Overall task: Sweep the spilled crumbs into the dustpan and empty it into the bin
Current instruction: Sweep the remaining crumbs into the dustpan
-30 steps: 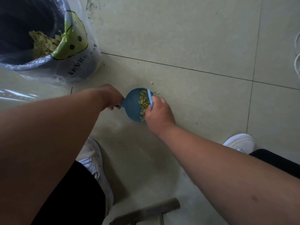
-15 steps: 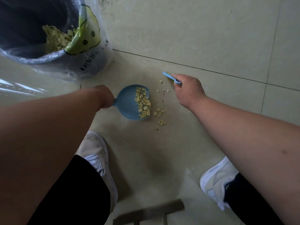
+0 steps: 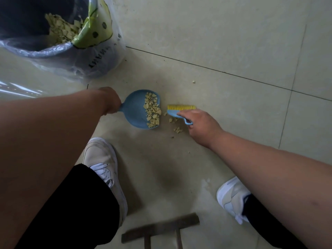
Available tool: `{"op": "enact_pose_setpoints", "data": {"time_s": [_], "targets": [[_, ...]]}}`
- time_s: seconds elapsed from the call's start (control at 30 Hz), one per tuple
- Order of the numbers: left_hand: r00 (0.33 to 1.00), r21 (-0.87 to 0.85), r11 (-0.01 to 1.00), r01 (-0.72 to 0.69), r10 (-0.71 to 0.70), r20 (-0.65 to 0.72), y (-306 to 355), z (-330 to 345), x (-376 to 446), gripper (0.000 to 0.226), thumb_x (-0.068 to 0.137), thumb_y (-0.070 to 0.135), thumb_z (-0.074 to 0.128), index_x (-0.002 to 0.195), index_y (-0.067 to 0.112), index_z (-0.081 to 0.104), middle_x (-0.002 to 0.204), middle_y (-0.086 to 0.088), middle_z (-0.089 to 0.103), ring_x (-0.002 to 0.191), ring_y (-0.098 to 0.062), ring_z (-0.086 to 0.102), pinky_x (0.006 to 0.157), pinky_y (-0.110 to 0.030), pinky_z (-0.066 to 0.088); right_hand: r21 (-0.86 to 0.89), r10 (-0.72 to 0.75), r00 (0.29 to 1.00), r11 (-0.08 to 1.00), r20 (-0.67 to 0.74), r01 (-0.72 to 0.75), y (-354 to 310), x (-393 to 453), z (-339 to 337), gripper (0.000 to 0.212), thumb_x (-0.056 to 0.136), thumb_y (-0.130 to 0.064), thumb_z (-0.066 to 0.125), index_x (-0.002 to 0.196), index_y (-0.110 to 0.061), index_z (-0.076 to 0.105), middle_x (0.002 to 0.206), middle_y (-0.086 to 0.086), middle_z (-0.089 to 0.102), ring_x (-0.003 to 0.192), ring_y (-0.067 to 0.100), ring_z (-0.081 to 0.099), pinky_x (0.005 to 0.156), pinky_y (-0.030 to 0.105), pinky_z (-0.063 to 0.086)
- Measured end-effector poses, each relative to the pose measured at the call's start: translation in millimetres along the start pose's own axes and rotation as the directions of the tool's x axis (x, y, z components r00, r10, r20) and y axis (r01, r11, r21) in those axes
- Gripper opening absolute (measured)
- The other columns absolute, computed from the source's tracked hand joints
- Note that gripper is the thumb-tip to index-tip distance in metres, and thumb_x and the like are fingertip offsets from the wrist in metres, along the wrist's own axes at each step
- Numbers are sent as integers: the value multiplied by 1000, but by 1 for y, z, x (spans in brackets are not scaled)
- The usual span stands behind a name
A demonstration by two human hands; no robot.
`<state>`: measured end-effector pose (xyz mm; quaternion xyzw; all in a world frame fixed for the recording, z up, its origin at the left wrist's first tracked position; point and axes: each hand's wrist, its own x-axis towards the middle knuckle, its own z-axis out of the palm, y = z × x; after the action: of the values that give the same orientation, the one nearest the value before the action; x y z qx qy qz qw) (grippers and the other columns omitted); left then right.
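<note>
A small blue dustpan (image 3: pixel 134 112) lies flat on the tiled floor, its open lip facing right and lined with pale yellow crumbs (image 3: pixel 152 110). My left hand (image 3: pixel 112 100) grips its handle. Just right of the lip my right hand (image 3: pixel 201 123) holds a little blue brush (image 3: pixel 177 112) with yellow bristles turned away from me. A few loose crumbs (image 3: pixel 177 129) lie on the floor below the brush, and a single one (image 3: pixel 193 81) sits farther back. The bin (image 3: pixel 53 51), lined with a clear plastic bag, stands at the upper left with crumbs inside.
My white shoes rest on the floor, the left shoe (image 3: pixel 106 169) below the dustpan, the right shoe (image 3: pixel 231 198) at lower right. A wooden piece (image 3: pixel 161 227) shows at the bottom edge. Clear plastic (image 3: pixel 18 87) spreads over the floor at far left.
My right hand has brought the brush down from behind the crumbs to just right of the dustpan lip, bristles now showing. The dustpan has stayed in place.
</note>
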<state>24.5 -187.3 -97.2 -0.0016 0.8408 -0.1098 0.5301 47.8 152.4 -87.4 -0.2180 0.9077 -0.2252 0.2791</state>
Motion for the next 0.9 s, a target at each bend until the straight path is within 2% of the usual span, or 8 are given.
{"op": "enact_pose_setpoints", "data": {"time_s": [0.07,0.2,0.37,0.43,0.53,0.63,0.73,0.9], "targets": [[1000,68,998,-14,14,0,2,-3,-3,30,103,16,48,112,8,76,108,-9,79,82,-21,67,53,-24,44,21,-4,1000,1000,-26,5,2,-9,2,50,83,4,61,130,-13,70,129,11,71,116,33,66,100,37,49],[996,132,990,-44,53,-68,-3,-2,-1,33,106,23,45,117,16,75,113,-1,75,103,-21,71,73,-26,49,105,140,971,987,-192,-122,8,-10,-4,44,91,-1,62,132,-16,70,130,9,71,119,28,66,103,28,45],[996,157,985,-69,75,-38,-10,1,1,41,109,36,40,114,16,76,114,-1,75,105,-22,70,80,-28,52,168,286,907,955,-310,-244,16,23,-32,44,96,-8,54,138,-20,65,133,5,69,121,22,63,96,18,40],[996,189,979,-73,80,-28,-14,7,5,40,107,34,41,112,16,76,113,-1,76,104,-22,71,85,-29,54,171,333,881,942,-337,-290,19,42,-44,42,99,-12,51,138,-22,64,130,6,70,118,24,64,91,21,41],[994,192,975,-109,113,-7,-17,9,9,36,105,30,41,107,15,74,108,-2,75,103,-24,70,89,-31,55,162,365,888,930,-278,-331,21,59,-51,41,102,-17,48,140,-27,62,129,7,69,117,27,62,94,28,46],[994,146,984,-98,104,-32,-16,9,14,31,102,29,44,88,15,67,81,0,65,89,-25,67,88,-33,56,151,320,924,944,-210,-293,15,62,-44,44,102,-18,50,144,-29,59,135,6,67,121,25,62,94,23,43],[995,43,996,-72,75,-60,-16,12,19,47,104,45,46,69,16,58,67,-1,57,72,-23,61,76,-32,53,161,261,952,958,-158,-236,2,51,-26,45,99,-12,54,141,-26,62,137,7,67,123,25,62,100,24,45],[994,-18,998,-67,65,-84,-15,18,27,61,101,60,46,64,13,61,62,-3,62,63,-21,62,73,-34,54,88,125,992,988,-12,-124,-21,13,10,61,84,4,55,139,-19,64,141,8,63,128,28,59,110,36,46]]}}
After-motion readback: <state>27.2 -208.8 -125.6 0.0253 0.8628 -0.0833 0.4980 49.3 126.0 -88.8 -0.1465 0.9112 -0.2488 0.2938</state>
